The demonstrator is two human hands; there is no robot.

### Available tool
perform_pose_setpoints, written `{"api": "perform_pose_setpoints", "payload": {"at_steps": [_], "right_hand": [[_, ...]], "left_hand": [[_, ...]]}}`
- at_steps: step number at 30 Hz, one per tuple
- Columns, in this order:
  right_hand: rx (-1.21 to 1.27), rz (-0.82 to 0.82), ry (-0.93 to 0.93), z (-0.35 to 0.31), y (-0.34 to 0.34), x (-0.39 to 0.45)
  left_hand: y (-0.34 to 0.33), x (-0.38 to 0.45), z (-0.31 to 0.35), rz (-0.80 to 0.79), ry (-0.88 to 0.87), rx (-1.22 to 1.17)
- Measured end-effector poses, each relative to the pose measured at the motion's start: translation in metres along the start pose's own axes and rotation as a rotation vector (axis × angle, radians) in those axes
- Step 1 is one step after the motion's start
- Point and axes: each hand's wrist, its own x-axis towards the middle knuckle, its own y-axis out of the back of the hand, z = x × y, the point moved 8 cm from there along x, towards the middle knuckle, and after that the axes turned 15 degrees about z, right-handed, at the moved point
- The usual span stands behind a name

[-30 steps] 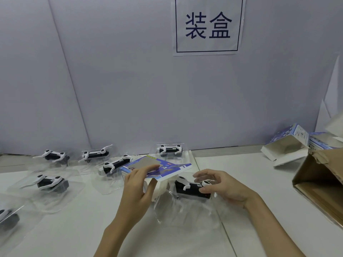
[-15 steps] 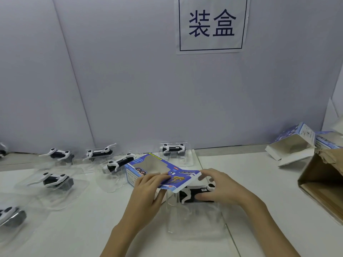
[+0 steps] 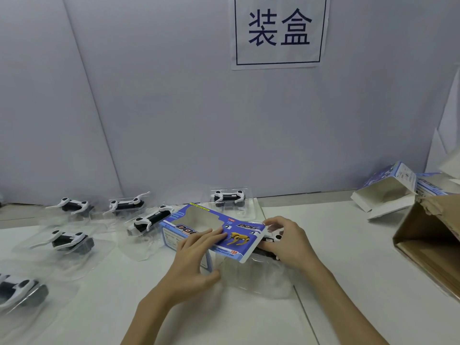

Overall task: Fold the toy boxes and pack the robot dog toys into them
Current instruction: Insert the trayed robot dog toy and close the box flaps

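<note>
A blue toy box [image 3: 199,220] with a cut-out window and a yellow dog picture lies at the table's centre. My left hand [image 3: 196,255] grips its near side, fingers on top and thumb underneath. My right hand [image 3: 286,237] holds a black-and-white robot dog toy [image 3: 270,241] in its clear plastic tray [image 3: 258,277] at the box's open right end, and its fingers touch the box flap. The box and my hand hide most of the toy.
Several more robot dog toys in clear trays sit at the left, such as one [image 3: 149,220] and another [image 3: 69,241], with one [image 3: 229,196] behind the box. White boxes with blue print [image 3: 388,192] lie at the back right. A brown carton [image 3: 430,235] stands open at the right edge.
My left hand has pulled the box nearer and tilted its printed face up. My right hand has pushed the toy in its tray left, under the box's open end.
</note>
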Motion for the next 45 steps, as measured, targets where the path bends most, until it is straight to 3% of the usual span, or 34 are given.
{"api": "perform_pose_setpoints", "payload": {"at_steps": [4, 9, 12, 22, 25, 27, 30, 34, 36, 39, 45], "right_hand": [[-0.017, 0.042, -0.021, 0.001, -0.003, -0.004], [0.331, 0.184, -0.245, 0.009, 0.000, -0.007], [0.419, 0.207, -0.371, 0.016, -0.007, -0.011], [0.530, 0.132, -0.430, 0.016, -0.010, -0.009], [0.461, 0.147, -0.481, 0.026, 0.001, -0.003], [0.413, 0.078, -0.485, 0.032, 0.004, 0.001], [0.388, -0.230, -0.432, 0.026, -0.004, -0.006], [0.449, -0.552, -0.425, 0.019, -0.004, -0.018], [0.409, -0.664, -0.336, 0.013, -0.006, -0.022], [0.293, -0.656, -0.209, 0.006, -0.010, -0.023], [0.262, -0.474, -0.260, 0.013, -0.009, -0.015]], "left_hand": [[-0.005, 0.002, -0.001, 0.060, -0.025, 0.050], [-0.010, 0.002, 0.001, 0.179, -0.017, 0.106], [-0.011, 0.001, 0.004, 0.239, 0.013, 0.084], [-0.013, -0.001, 0.009, 0.207, 0.086, -0.052], [-0.014, -0.001, 0.009, 0.171, 0.081, -0.058], [-0.016, 0.000, 0.009, 0.120, 0.008, 0.005], [-0.019, -0.002, 0.007, 0.066, -0.074, 0.102], [-0.017, -0.004, 0.005, 0.110, 0.002, 0.196], [-0.019, -0.003, 0.004, 0.094, 0.045, 0.222], [-0.019, -0.003, 0.007, 0.118, 0.060, 0.228], [-0.010, -0.001, 0.013, 0.287, 0.056, 0.192]]}}
